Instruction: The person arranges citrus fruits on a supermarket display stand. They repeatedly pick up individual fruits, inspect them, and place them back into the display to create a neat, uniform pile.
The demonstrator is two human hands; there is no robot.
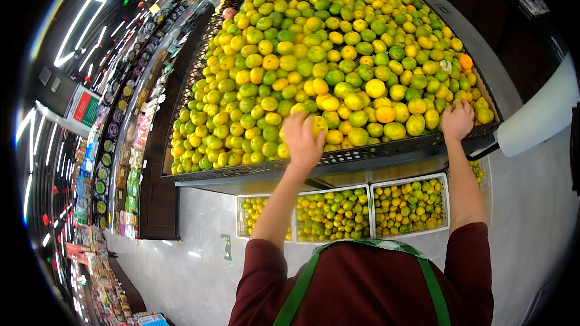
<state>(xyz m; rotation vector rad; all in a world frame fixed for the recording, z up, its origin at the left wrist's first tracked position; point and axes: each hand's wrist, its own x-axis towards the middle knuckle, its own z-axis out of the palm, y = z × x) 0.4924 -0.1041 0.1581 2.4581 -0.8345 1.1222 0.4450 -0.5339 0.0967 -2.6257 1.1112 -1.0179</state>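
A wide black display bin is heaped with green and yellow mandarins. Near the middle of its front edge, my left hand has its fingers curled around a yellow-green mandarin. Part of that fruit is hidden by the fingers. My right hand rests over the mandarins at the front right corner, wrist above the rim. Its fingertips reach down among the fruit, so whether it grips one is hidden.
White plastic crates of mandarins stand on the floor beneath the bin's front. A large white roll sticks out at the right corner. Shelves of packaged goods run along the left. Grey tiled floor surrounds the stand.
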